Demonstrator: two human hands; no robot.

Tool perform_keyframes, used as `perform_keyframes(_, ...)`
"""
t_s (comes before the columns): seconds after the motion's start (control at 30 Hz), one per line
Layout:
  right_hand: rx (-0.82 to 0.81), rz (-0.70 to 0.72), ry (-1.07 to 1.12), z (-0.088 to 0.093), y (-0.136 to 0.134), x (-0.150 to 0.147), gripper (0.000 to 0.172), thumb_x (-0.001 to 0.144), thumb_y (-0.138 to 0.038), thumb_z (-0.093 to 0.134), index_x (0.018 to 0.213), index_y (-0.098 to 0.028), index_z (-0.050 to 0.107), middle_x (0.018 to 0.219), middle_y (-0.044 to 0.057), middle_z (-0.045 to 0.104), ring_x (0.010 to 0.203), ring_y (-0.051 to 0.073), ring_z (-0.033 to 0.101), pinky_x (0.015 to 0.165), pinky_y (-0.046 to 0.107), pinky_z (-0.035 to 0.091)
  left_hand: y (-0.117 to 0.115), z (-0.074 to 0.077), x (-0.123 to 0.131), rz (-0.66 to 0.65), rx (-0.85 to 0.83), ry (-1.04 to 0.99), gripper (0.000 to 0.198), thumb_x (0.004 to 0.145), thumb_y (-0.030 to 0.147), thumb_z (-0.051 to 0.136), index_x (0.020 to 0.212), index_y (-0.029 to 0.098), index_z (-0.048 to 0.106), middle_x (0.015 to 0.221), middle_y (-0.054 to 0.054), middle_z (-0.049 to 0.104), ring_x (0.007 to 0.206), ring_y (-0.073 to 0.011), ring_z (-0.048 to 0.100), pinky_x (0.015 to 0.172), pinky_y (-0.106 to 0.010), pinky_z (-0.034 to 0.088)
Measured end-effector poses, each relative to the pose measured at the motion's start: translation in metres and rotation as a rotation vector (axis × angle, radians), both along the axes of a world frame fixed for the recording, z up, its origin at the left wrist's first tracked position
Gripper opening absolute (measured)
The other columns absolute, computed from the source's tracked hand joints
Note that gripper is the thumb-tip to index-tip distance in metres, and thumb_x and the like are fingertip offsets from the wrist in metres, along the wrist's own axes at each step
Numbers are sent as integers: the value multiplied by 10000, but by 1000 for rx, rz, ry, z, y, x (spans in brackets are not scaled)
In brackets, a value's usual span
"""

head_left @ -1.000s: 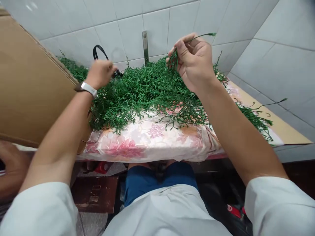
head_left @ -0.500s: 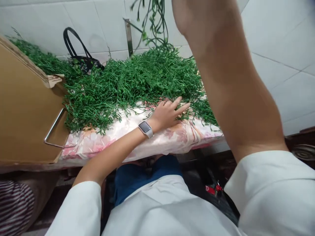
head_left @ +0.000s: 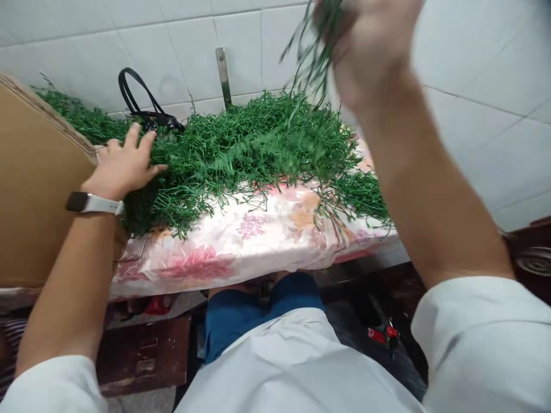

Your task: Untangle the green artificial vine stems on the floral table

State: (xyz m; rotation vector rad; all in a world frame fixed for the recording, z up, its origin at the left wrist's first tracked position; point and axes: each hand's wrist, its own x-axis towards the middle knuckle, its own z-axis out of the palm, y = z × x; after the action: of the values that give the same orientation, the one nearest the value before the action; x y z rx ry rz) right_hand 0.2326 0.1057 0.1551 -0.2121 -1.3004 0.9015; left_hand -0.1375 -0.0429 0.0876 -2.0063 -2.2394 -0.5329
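Note:
A wide heap of green artificial plant sprigs (head_left: 258,137) covers the back of the table, which has a floral cloth (head_left: 253,229). My left hand (head_left: 123,163), with a watch (head_left: 92,203) on its wrist, is spread over the left part of the heap beside the cardboard box. Its fingers are apart and hold nothing. Raised at the top right, my right hand (head_left: 370,51) is closed round a bunch of green plant sprigs (head_left: 316,57), whose stems dangle over the heap. Motion blurs that hand, and its upper part is cut off by the frame.
An open cardboard box (head_left: 43,195) stands at the left. Behind the heap, a black handbag (head_left: 161,119) leans near the tiled wall (head_left: 185,51), where a metal bracket (head_left: 224,77) is fixed. A brown wooden piece (head_left: 146,353) shows below the table.
My left hand has moved from the table's front middle to the left part of the heap. My right hand has come lower into view with the bunch. The view has shifted slightly.

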Motion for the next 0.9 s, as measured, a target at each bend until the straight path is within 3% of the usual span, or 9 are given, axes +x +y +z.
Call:
perform_keyframes(0.07,-141,-77,-202,-42,-18,-24,376,1028,-9,506,717,-216,459,531,-122,568,480,7,547,557,164,435,2,9,-15,67,78,-19,1169,701,910,669,1630,272,358,1837,33,111,1587,-587,39,1259,-833,-67)
perform_keyframes(0.13,-117,20,-369,-86,-32,-44,254,894,-82,802,769,-169,599,614,-74,631,523,42,571,524,199,455,6,9,-3,109,300,24,1102,762,793,704,1638,226,351,1831,-3,119,1569,-490,129,1312,-758,-43)
perform_keyframes(0.2,-68,107,-505,-120,-40,-60,337,843,-352,903,790,-187,614,609,-61,592,550,71,547,537,234,454,9,-2,32,98,544,-24,843,774,647,761,1453,195,548,1564,-75,482,1441,-367,333,1328,-643,176)
perform_keyframes(0.27,-52,190,-504,-137,-43,-73,480,825,-614,854,825,-206,599,652,-42,589,599,97,556,586,265,485,13,-25,80,-246,726,-237,466,985,530,492,1262,177,616,1215,-92,604,1166,-247,573,1074,-518,482)
perform_keyframes(0.37,-110,221,-325,-133,-42,-86,608,746,-758,829,867,-218,577,773,-21,611,685,110,593,662,278,543,25,-65,144,-478,549,-582,706,944,743,543,1366,179,502,1318,-138,589,1076,-221,626,917,-418,542)
perform_keyframes(0.43,-180,214,-212,-122,-40,-86,615,731,-741,851,907,-224,567,814,-19,615,723,113,616,686,272,564,32,-80,166,-492,398,-856,778,876,815,615,1342,208,474,1076,-69,610,825,-153,590,742,-333,528)
perform_keyframes(0.63,-222,273,-389,-116,-32,-57,577,727,-679,895,873,-199,608,718,-40,589,594,73,540,555,226,496,26,-45,139,-547,-362,-1295,490,834,634,738,757,169,607,561,55,402,434,-40,267,457,-235,216)
perform_keyframes(0.73,-296,427,-568,-134,-31,-48,594,709,-682,905,863,-177,631,664,-48,590,547,70,533,512,225,484,27,-33,113,-491,-556,-1213,485,806,627,657,625,194,533,440,66,289,395,-69,248,456,-258,214)
perform_keyframes(0.9,-505,348,-501,-167,-25,-47,672,585,-687,957,840,-154,638,706,-30,648,577,69,595,539,210,539,42,-61,106,-384,-326,-498,317,795,421,617,636,198,457,617,24,406,581,-111,377,573,-280,292)
